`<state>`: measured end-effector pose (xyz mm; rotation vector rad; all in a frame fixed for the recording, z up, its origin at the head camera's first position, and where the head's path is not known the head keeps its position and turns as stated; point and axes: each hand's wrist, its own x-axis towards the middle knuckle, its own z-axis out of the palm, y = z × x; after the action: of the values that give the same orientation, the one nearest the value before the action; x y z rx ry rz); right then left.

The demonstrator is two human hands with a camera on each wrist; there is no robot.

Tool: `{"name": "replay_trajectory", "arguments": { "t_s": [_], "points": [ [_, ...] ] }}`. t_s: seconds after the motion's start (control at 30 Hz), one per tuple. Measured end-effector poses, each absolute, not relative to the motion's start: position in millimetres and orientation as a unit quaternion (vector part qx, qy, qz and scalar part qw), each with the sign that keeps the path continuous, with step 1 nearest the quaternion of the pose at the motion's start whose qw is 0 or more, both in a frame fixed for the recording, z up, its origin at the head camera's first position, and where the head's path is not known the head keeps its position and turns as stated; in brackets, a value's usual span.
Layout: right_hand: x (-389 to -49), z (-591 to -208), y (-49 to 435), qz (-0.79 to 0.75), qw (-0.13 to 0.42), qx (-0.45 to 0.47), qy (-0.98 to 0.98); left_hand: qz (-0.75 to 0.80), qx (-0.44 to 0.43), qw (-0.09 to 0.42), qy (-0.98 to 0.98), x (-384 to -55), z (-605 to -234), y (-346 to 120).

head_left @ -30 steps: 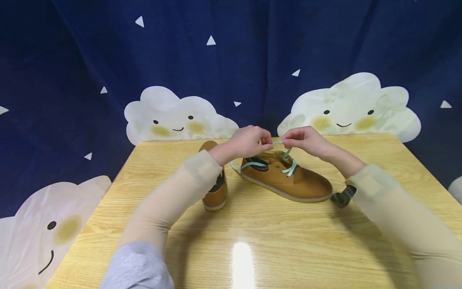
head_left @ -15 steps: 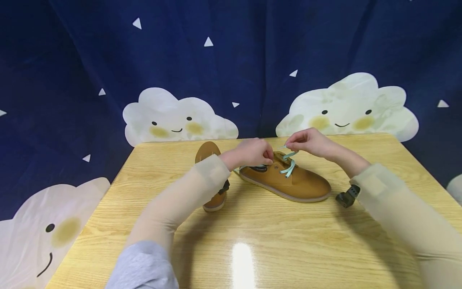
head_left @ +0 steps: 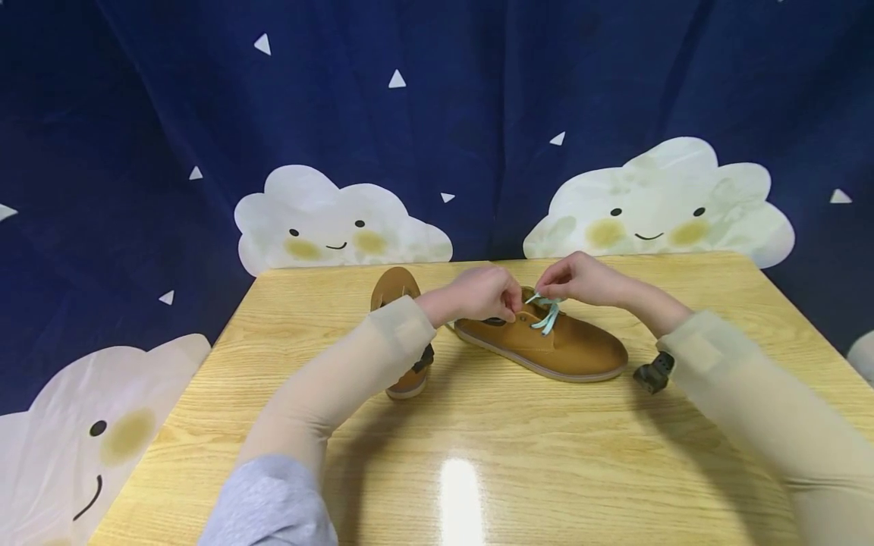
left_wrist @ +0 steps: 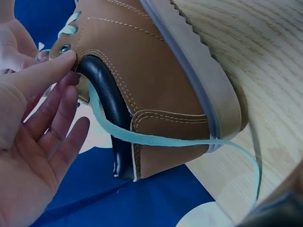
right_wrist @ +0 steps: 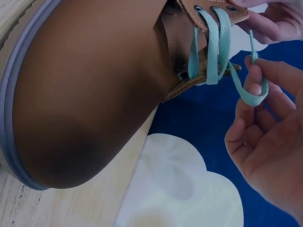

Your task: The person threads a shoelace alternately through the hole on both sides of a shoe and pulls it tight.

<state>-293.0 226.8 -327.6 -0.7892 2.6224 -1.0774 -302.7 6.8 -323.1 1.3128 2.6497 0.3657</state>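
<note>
A brown leather shoe [head_left: 580, 349] with a black collar lining lies with its toe to the right. My left hand [head_left: 485, 294] pinches the edge of its eyelet flap [left_wrist: 65, 49] between thumb and fingers, beside the top eyelet. Just right of it, my right hand [head_left: 583, 280] pinches a mint-green shoelace [right_wrist: 252, 97] near its end. The lace tip sticks out above the fingertips, apart from the flap's free eyelet [right_wrist: 232, 9]. Mint lace crosses the lower eyelets. The other lace end [left_wrist: 156, 141] trails over the collar and heel to the tabletop.
A second brown shoe [head_left: 394, 284] stands left of the first, partly behind my left forearm. Both lie on a light wooden table [head_left: 546, 455]. A dark blue curtain [head_left: 478, 114] with white clouds hangs behind the table's far edge.
Both hands held the lace above the shoe earlier. My left hand has let the lace go and moved down to grip the flap. My right hand has lowered the lace end towards it.
</note>
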Motion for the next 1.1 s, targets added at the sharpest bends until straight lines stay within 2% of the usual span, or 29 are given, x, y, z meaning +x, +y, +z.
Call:
{"name": "replay_trajectory", "arguments": {
  "t_s": [0.37,1.1],
  "points": [
    [-290,-330,218,-0.331,0.106,-0.313,0.884,0.132,0.443,0.064,0.885,-300,-324,5],
    [-286,-335,211,-0.282,0.047,-0.317,0.904,0.138,0.443,0.063,0.883,-301,-324,5]
  ]
}}
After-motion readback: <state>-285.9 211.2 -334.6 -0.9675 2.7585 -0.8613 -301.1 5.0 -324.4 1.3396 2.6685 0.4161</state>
